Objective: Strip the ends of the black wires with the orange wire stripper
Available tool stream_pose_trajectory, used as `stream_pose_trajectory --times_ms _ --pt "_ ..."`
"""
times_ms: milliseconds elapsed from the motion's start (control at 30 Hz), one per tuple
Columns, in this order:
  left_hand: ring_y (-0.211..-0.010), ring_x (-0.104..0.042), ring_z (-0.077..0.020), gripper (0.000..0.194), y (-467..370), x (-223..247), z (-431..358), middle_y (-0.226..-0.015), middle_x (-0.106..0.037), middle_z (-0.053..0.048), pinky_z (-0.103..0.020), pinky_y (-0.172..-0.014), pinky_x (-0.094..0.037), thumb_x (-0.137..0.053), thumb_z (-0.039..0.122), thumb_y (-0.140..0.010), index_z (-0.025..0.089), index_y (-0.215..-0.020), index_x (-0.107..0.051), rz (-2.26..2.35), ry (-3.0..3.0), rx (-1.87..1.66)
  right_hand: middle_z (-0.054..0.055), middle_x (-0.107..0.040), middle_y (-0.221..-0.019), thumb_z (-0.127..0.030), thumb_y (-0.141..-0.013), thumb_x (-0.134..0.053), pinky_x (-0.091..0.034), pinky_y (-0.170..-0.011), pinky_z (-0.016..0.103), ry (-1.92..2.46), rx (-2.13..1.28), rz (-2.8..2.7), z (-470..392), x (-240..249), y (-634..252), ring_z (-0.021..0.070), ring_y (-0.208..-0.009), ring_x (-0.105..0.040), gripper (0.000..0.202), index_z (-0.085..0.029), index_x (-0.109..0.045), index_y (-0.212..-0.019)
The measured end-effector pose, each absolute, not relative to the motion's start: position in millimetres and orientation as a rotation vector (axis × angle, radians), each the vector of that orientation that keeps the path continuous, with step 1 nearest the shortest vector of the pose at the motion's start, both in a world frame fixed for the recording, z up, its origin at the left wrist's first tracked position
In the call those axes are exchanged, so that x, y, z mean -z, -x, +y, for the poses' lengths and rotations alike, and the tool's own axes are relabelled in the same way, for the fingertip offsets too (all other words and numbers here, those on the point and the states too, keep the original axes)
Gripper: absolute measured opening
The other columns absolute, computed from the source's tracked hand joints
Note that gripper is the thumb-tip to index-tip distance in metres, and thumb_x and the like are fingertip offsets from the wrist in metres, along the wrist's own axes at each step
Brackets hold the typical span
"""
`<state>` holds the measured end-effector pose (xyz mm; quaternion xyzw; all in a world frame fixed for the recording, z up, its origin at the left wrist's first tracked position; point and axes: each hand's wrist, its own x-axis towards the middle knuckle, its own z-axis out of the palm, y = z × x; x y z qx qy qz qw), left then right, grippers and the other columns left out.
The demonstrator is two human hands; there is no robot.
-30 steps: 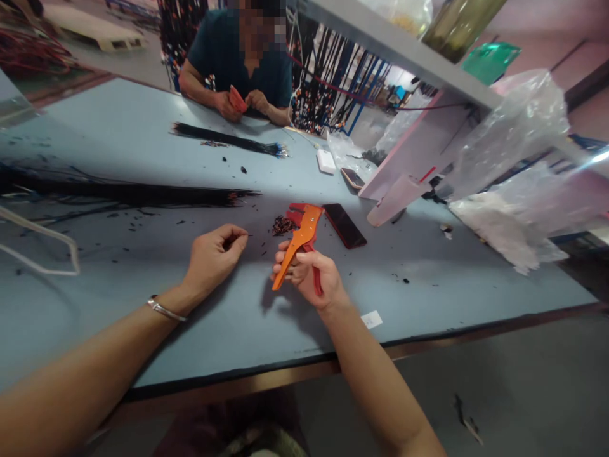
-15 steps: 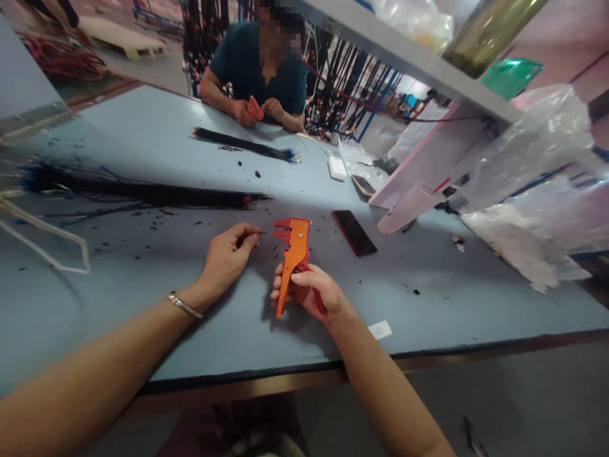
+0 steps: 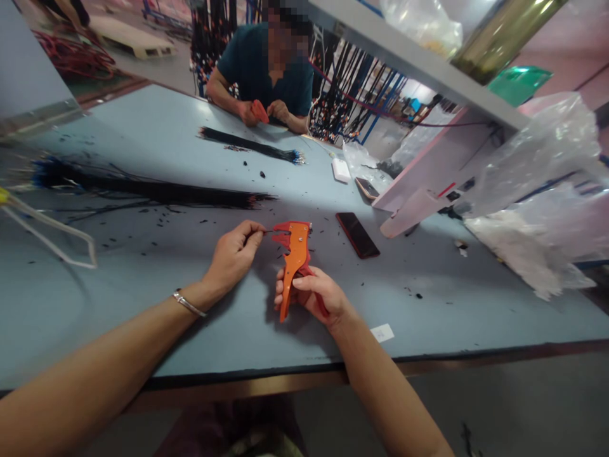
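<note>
My left hand [image 3: 236, 254] pinches a thin dark wire [image 3: 269, 231], whose tip is at the jaws of an orange and red wire stripper [image 3: 297, 251]. My right hand [image 3: 311, 292] is wrapped round the stripper's handles, with the jaws pointing left. Whether the wire tip lies between the jaws is too small to tell. Beyond my left hand, a long bundle of black wires [image 3: 166, 192] lies across the table, its blue ends at the far left.
Across the table [image 3: 238, 343] a person [image 3: 266, 70] holds a red tool [image 3: 259, 111] behind a shorter wire bundle [image 3: 247, 145]. A phone [image 3: 358, 235], a white box [image 3: 340, 170] and a label [image 3: 382, 332] lie right. A white wire frame [image 3: 52, 238] stands left.
My left hand has brought the wire right, up to the stripper's jaws. The whole view has shifted slightly. My right hand keeps its grip on the stripper.
</note>
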<state>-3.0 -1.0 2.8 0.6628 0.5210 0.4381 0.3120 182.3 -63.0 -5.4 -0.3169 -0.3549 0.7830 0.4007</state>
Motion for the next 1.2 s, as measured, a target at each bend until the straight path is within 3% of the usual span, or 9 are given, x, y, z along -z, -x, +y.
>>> stream_pose_trajectory --times_ms 467,1200 --pt "-0.065 -0.051 -0.0145 0.022 0.5 -4.3 -2.6 -0.067 -0.058 0.002 -0.024 -0.062 -0.040 -0.051 0.038 -0.085 0.018 -0.084 -0.061 1.284 -1.766 -1.120 0.004 -0.068 -0.078 -0.029 -0.070 -0.074 -0.056 -0.065 0.032 0.858 -1.992 -0.886 -63.0 5.8 -182.4 0.0184 -0.066 -0.068 0.030 -0.010 -0.065 -0.092" --pt "-0.067 -0.059 -0.0152 0.019 2.5 -3.6 -1.5 -0.068 -0.067 0.000 -0.025 -0.067 -0.046 -0.059 0.033 -0.082 0.018 -0.078 -0.068 1.174 -1.704 -1.256 0.003 -0.065 -0.068 -0.037 -0.074 -0.072 -0.054 -0.051 0.027 0.956 -1.878 -0.981 -66.2 3.3 -182.0 0.0152 -0.055 -0.063 0.028 -0.012 -0.064 -0.083"
